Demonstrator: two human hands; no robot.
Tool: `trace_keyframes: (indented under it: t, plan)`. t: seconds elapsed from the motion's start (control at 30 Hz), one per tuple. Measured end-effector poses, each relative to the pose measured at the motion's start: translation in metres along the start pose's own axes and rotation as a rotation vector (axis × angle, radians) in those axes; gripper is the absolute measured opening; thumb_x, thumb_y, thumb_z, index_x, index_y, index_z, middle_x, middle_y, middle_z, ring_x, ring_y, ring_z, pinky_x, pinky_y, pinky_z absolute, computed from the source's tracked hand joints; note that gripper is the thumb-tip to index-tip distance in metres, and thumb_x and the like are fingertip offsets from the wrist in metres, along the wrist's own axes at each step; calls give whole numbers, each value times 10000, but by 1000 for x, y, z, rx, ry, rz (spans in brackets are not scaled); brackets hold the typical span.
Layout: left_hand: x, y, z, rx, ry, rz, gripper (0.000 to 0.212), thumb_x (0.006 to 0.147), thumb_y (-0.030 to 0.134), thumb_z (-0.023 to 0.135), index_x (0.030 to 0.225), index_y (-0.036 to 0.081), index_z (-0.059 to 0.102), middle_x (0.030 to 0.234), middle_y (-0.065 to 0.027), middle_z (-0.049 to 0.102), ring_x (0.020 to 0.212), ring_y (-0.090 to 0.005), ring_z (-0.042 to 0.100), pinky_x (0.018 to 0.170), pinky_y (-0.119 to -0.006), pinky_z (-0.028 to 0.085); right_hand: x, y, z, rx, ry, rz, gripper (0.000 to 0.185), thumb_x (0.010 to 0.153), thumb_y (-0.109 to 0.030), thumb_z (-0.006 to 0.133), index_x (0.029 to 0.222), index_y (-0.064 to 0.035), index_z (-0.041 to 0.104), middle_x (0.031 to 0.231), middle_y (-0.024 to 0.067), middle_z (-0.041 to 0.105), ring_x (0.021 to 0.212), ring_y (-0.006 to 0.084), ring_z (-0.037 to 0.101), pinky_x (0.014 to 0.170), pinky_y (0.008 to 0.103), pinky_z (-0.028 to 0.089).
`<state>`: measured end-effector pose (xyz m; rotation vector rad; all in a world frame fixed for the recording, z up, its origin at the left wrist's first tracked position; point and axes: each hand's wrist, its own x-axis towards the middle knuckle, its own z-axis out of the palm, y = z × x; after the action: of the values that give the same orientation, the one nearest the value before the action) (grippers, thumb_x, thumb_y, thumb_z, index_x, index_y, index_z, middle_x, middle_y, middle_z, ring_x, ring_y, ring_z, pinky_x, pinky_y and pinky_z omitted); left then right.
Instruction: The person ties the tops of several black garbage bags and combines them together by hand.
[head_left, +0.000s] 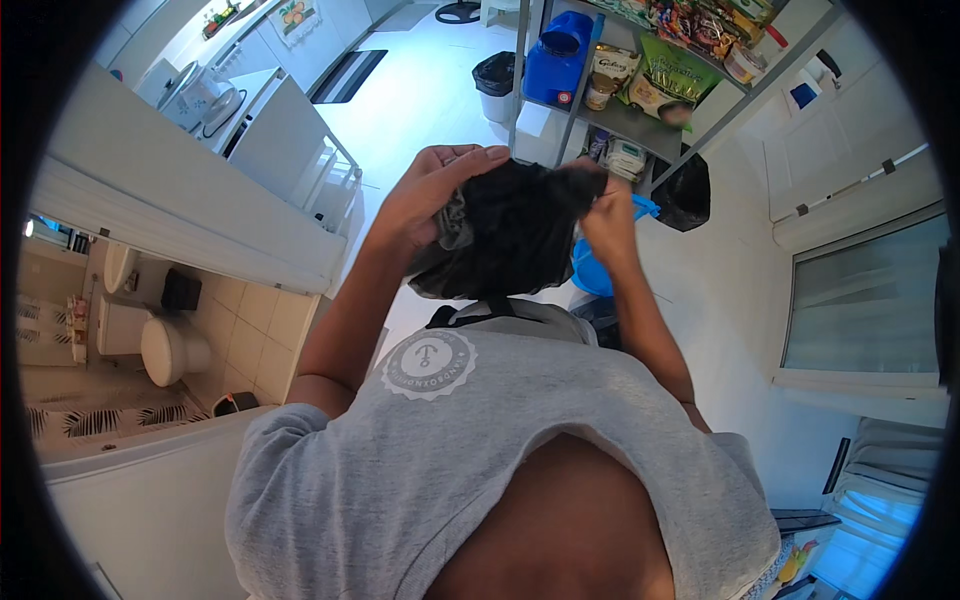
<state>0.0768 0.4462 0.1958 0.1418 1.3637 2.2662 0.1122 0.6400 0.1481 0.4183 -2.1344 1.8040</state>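
Observation:
A crumpled black plastic bag (517, 232) hangs in front of my chest, gathered between both hands. My left hand (435, 187) grips its left upper side, with the thumb lying along the top edge. At the opposite side, my right hand (609, 214) pinches a bunched, slightly blurred part of the bag; some of those fingers are hidden behind the plastic. The bag looks thin and see-through along its lower edge. Partly covered by the bag and my right forearm, a blue plastic bucket (592, 270) stands on the floor.
Ahead stands a metal shelf rack (637, 124) with a blue jerrycan (559, 60) and food packets. A white bin (495, 86) with a black liner is beside it. Another black bag (682, 191) hangs at the rack's right. Leftward, a doorway shows a toilet (169, 349).

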Motion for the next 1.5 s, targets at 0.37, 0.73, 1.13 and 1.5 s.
trace_keyframes:
  t: [0.37, 0.73, 1.13, 1.5]
  plan:
    - [16, 6, -27, 1123, 130, 461, 184, 677, 95, 688, 847, 45, 640, 722, -3, 642, 613, -75, 561, 591, -213, 433, 16, -17, -2, 721, 67, 651, 90, 797, -92, 625, 724, -46, 597, 722, -32, 577, 649, 61, 500, 617, 198, 383]
    - [27, -13, -25, 1452, 393, 894, 156, 629, 85, 632, 779, 97, 593, 669, -38, 610, 609, -211, 590, 563, -297, 439, 4, -1, -4, -275, 60, 77, 179, 641, -28, 618, 634, -30, 439, 515, 10, 428, 524, 106, 420, 518, 261, 346]
    - [53, -70, 32, 643, -161, 292, 192, 659, -59, 421, 772, -37, 575, 699, -40, 580, 636, -82, 524, 623, -214, 438, -51, 127, 49, 107, 139, 230, 547, 746, -241, 607, 1223, -67, 405, 1164, 107, 475, 1090, 217, 465, 938, 326, 367]
    - [96, -118, 68, 907, -516, 243, 413, 704, 111, 726, 1076, 33, 565, 938, -9, 576, 761, -70, 553, 677, -205, 442, -156, 190, -3, -470, 838, 811, 622, 805, -486, 554, 1205, -19, 467, 1150, 162, 539, 1056, 311, 516, 904, 403, 387]
